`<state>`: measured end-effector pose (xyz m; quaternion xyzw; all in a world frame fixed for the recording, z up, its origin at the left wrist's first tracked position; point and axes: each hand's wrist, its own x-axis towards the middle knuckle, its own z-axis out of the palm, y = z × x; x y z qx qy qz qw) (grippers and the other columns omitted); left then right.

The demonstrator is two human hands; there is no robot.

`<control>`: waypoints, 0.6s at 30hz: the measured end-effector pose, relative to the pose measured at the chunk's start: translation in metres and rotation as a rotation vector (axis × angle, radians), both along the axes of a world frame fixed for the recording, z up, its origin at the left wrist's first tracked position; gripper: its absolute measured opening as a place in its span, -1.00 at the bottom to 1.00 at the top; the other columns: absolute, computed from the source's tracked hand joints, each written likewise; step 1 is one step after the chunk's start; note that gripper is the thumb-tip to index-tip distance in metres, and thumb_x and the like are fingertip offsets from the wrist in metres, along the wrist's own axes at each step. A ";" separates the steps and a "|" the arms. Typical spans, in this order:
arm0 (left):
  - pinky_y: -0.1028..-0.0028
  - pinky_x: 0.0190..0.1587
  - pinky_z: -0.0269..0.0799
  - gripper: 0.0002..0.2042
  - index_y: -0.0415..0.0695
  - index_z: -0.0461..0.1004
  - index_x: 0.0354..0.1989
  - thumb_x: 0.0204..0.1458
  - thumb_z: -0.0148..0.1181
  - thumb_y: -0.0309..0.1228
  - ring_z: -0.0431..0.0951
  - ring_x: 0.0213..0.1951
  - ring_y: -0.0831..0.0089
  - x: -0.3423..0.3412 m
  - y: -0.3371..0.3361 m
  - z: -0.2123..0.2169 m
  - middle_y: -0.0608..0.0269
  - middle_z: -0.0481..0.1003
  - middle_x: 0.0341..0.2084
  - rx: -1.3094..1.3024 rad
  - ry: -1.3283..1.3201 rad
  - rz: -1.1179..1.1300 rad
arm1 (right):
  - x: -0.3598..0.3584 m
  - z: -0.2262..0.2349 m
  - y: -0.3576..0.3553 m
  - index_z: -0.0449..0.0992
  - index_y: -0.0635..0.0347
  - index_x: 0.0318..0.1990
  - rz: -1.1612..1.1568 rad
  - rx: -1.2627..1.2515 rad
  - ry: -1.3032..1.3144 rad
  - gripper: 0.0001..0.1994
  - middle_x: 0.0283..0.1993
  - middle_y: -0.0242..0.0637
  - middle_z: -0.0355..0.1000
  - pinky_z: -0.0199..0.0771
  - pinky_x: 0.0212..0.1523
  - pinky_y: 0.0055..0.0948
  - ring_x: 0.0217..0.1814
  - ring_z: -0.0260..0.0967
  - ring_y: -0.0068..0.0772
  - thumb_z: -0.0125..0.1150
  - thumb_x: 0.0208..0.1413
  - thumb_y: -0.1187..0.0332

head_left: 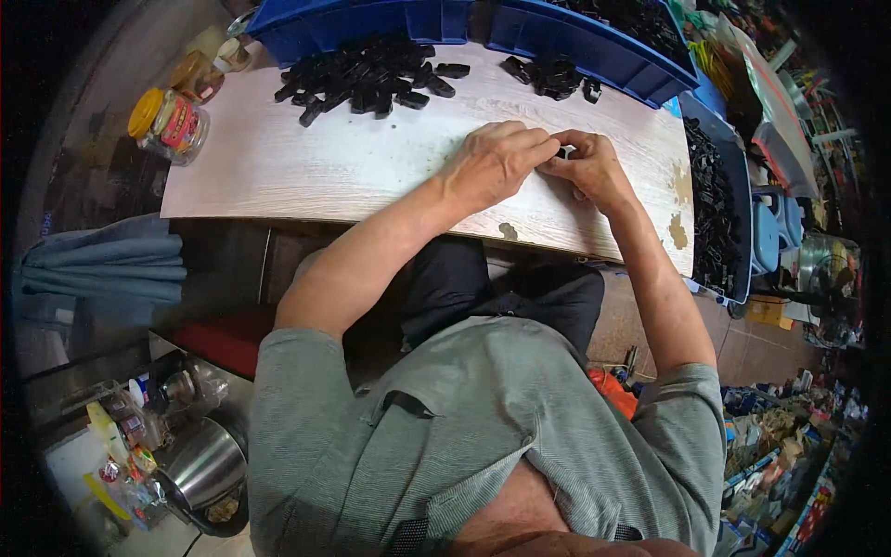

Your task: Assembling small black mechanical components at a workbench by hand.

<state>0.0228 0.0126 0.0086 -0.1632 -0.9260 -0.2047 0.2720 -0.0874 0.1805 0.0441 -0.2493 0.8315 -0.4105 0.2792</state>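
Pinched small black piece point(561, 152) in right hand point(597, 174), over right side of white wood-grain tabletop point(288, 186) | curled fingers of left hand point(501, 160) beside it, could not tell grip | saw heaped black plastic parts point(371, 76) far left, blue plastic bin point(362, 23) beyond

- The table point(306, 186) looked whitish, grain-streaked.
- The pieces point(371, 76) were black.
- The bins point(594, 56) looked blue.
- The jar lid point(144, 113) was yellow.
- The shirt point(483, 381) was grey-green, finely striped.

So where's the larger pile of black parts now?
In the head view, the larger pile lies left of centre on the table, in front of the left blue bin.
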 end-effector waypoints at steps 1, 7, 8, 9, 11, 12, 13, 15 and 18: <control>0.26 -0.06 0.60 -0.69 -0.17 0.53 0.03 0.07 0.17 -0.60 0.62 -0.09 0.16 0.003 0.002 0.000 0.14 0.60 -0.15 0.015 0.033 0.030 | 0.000 -0.001 0.000 0.65 0.30 -0.05 0.013 -0.007 0.031 -0.61 -0.51 -0.29 0.49 0.39 -0.56 -0.41 -0.59 0.36 -0.51 0.50 -0.02 0.30; 0.17 0.06 0.54 -0.61 -0.15 0.50 0.13 0.08 0.11 -0.62 0.59 0.00 0.10 0.009 0.007 -0.001 0.13 0.58 -0.03 -0.008 0.044 0.088 | 0.000 -0.004 0.001 0.65 0.30 -0.04 0.035 -0.049 0.143 -0.58 -0.47 -0.24 0.54 0.42 -0.50 -0.41 -0.55 0.38 -0.51 0.52 -0.05 0.27; 0.13 0.10 0.51 -0.59 -0.13 0.49 0.16 0.10 0.10 -0.62 0.58 0.03 0.07 0.010 0.007 -0.001 0.13 0.58 -0.01 -0.024 0.014 0.104 | 0.001 -0.004 0.000 0.63 0.29 -0.02 0.026 -0.027 0.124 -0.60 -0.50 -0.31 0.47 0.31 -0.59 -0.44 -0.60 0.30 -0.55 0.50 0.00 0.29; 0.13 0.10 0.51 -0.59 -0.13 0.49 0.16 0.10 0.10 -0.62 0.58 0.03 0.07 0.011 0.007 -0.001 0.13 0.58 -0.01 -0.027 0.034 0.099 | 0.002 -0.004 -0.001 0.61 0.27 0.00 0.018 -0.008 0.105 -0.62 -0.52 -0.38 0.41 0.19 -0.67 -0.47 -0.66 0.23 -0.59 0.48 0.05 0.32; 0.05 0.17 0.45 -0.59 -0.09 0.48 0.18 0.13 0.09 -0.59 0.54 0.10 0.00 0.012 0.007 -0.002 0.15 0.57 0.03 -0.038 0.030 0.111 | 0.004 -0.002 -0.001 0.61 0.27 0.00 -0.009 -0.012 0.065 -0.61 -0.54 -0.38 0.40 0.20 -0.68 -0.45 -0.67 0.23 -0.58 0.49 0.04 0.30; 0.05 0.17 0.45 -0.59 -0.09 0.48 0.18 0.13 0.09 -0.59 0.54 0.10 0.00 0.013 0.006 -0.003 0.15 0.57 0.03 -0.043 0.024 0.121 | 0.004 -0.001 -0.002 0.61 0.26 0.00 0.009 -0.006 0.080 -0.61 -0.55 -0.38 0.40 0.20 -0.69 -0.45 -0.68 0.23 -0.57 0.49 0.03 0.30; 0.11 0.10 0.43 -0.60 -0.10 0.49 0.14 0.09 0.11 -0.56 0.54 0.05 0.09 0.013 0.007 -0.004 0.21 0.57 -0.02 -0.088 0.086 0.146 | 0.005 0.000 -0.003 0.61 0.25 0.00 0.011 0.033 0.094 -0.60 -0.56 -0.38 0.39 0.20 -0.69 -0.44 -0.69 0.22 -0.57 0.50 0.02 0.29; 0.16 0.03 0.41 -0.62 -0.11 0.49 0.10 0.05 0.13 -0.53 0.54 -0.01 0.17 0.013 0.007 -0.006 0.28 0.57 -0.08 -0.138 0.160 0.176 | 0.006 0.004 -0.002 0.61 0.25 0.00 -0.002 0.011 0.066 -0.60 -0.57 -0.38 0.40 0.20 -0.69 -0.43 -0.69 0.22 -0.56 0.50 0.02 0.29; 0.12 0.04 0.42 -0.67 -0.12 0.52 0.05 0.08 0.12 -0.52 0.54 -0.02 0.14 0.013 0.009 -0.007 0.27 0.58 -0.10 -0.086 0.119 0.165 | 0.007 0.006 -0.002 0.67 0.24 -0.02 0.035 0.014 0.105 -0.58 -0.56 -0.29 0.50 0.40 -0.62 -0.39 -0.66 0.37 -0.50 0.53 -0.04 0.26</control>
